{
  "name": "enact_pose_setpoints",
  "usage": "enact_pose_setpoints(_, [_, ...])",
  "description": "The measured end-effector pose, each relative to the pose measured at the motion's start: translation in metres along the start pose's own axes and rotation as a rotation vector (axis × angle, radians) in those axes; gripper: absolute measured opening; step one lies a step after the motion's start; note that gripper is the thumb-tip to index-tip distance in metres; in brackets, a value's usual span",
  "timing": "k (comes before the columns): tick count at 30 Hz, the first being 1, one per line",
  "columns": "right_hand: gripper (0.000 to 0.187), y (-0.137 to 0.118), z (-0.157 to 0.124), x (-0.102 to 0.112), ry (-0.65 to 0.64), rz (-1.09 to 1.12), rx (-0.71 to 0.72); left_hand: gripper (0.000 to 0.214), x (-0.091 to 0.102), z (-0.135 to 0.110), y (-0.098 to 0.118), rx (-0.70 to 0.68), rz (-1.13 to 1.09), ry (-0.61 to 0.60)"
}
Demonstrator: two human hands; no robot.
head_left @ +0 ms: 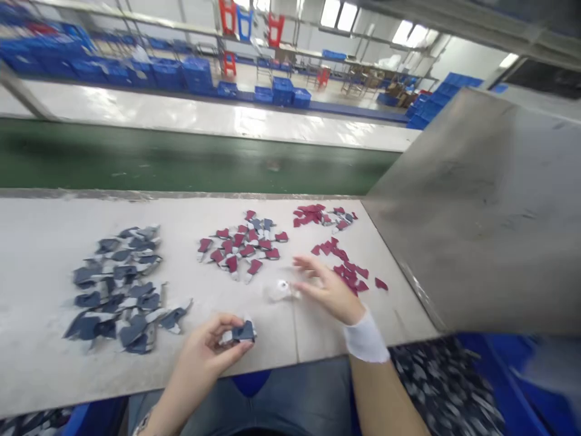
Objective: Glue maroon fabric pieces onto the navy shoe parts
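My left hand (215,344) pinches a small dark blue-grey piece with white parts (244,331) between thumb and fingers, just above the table's near edge. My right hand (324,290) has its thumb and fingers apart. By its thumb is a small white object with a dark spot (278,290), blurred; I cannot tell whether they touch. Left of my hands lies a spread pile of similar blue-grey and white pieces (122,284). Beyond them is a group of maroon pieces with white and grey parts (238,245). Loose flat maroon pieces (349,275) lie past my right hand.
More maroon pieces (311,214) lie farther back. A tall grey metal panel (481,212) bounds the white table (40,363) on the right. A green strip (204,160) runs behind it. Blue bins (512,369) sit below the near edge; blue crates (197,74) and stools stand beyond.
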State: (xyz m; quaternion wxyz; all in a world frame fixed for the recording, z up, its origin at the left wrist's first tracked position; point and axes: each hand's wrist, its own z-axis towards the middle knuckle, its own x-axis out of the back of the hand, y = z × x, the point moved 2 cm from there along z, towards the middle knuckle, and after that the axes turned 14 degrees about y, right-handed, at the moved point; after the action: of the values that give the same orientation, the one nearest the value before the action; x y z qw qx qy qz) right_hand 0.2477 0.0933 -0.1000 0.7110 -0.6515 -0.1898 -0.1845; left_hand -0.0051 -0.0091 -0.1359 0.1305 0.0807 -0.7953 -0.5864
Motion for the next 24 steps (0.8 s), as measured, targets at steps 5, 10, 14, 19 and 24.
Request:
enact_pose_setpoints(5, [0.016,0.015,0.039,0.028,0.263,-0.123,-0.015,0.051,-0.006,-0.001,-0.009,0.123,-0.224,-0.057])
enact_pose_setpoints(10, [0.023,0.054,0.069,0.014,0.436,-0.185,0.082,0.057,-0.007,0.01,-0.012,0.083,-0.342,-0.036])
enact_pose_setpoints(14, [0.026,0.074,0.081,0.015,0.255,-0.353,-0.059,0.057,-0.004,0.004,-0.018,0.139,-0.441,0.04])
enact_pose_setpoints(19, [0.037,0.09,0.073,0.014,0.352,-0.519,-0.014,0.062,0.001,0.003,-0.023,0.246,-0.513,0.015])
enact_pose_setpoints(24, [0.021,0.085,0.055,-0.002,0.262,-0.492,0.051,0.06,0.002,0.001,-0.007,0.264,-0.454,-0.009])
